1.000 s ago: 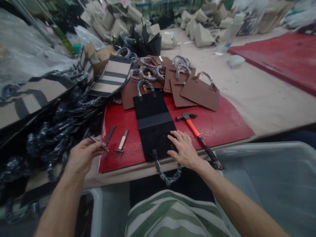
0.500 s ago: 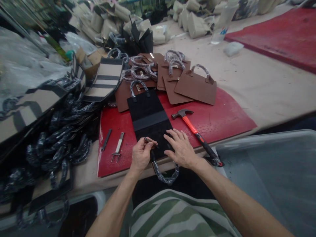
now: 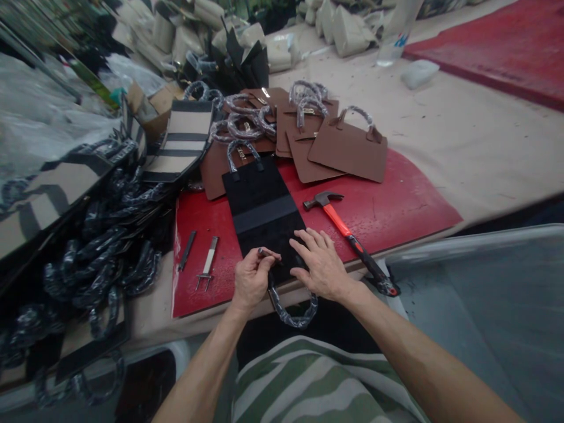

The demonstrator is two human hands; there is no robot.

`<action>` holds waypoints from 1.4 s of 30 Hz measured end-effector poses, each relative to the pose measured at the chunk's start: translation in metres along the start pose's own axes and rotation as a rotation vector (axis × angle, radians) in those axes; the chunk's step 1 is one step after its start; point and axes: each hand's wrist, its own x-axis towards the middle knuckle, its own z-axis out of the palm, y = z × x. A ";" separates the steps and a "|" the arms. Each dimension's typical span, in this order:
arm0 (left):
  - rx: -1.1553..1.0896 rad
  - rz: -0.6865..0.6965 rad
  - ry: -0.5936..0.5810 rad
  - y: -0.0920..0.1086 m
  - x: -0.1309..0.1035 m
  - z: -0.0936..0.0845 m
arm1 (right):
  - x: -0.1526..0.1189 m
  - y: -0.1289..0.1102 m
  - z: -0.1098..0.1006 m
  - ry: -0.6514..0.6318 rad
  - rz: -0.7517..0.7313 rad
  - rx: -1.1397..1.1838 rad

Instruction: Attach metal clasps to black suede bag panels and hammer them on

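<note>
A black bag panel [image 3: 264, 202] lies unfolded on the red board [image 3: 211, 217], with a plastic-wrapped handle at each end. The near handle [image 3: 293, 320] hangs over the table edge towards me. My left hand [image 3: 253, 279] is closed in a pinch at the panel's near left corner; a small dark, slim piece shows between thumb and finger, too small to name. Spread flat at the near right part of the panel is my right hand [image 3: 320, 261], fingers apart. To its right rests a claw hammer [image 3: 346, 235]. A pronged metal tool [image 3: 207, 264] and a dark metal bar [image 3: 187, 251] lie left of the panel.
Brown bag panels [image 3: 350, 147] with wrapped handles overlap behind the black one. Black and striped bag pieces [image 3: 178, 141] pile up on the left. A grey plastic bin [image 3: 480, 311] stands at the right, and a clear bottle [image 3: 392, 44] at the back.
The view has shifted slightly, so the table things sit a little further left. Both hands keep the same pose on the black panel.
</note>
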 end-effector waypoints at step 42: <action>0.241 0.451 0.011 -0.021 -0.006 0.016 | 0.010 0.055 -0.091 -0.302 0.843 0.694</action>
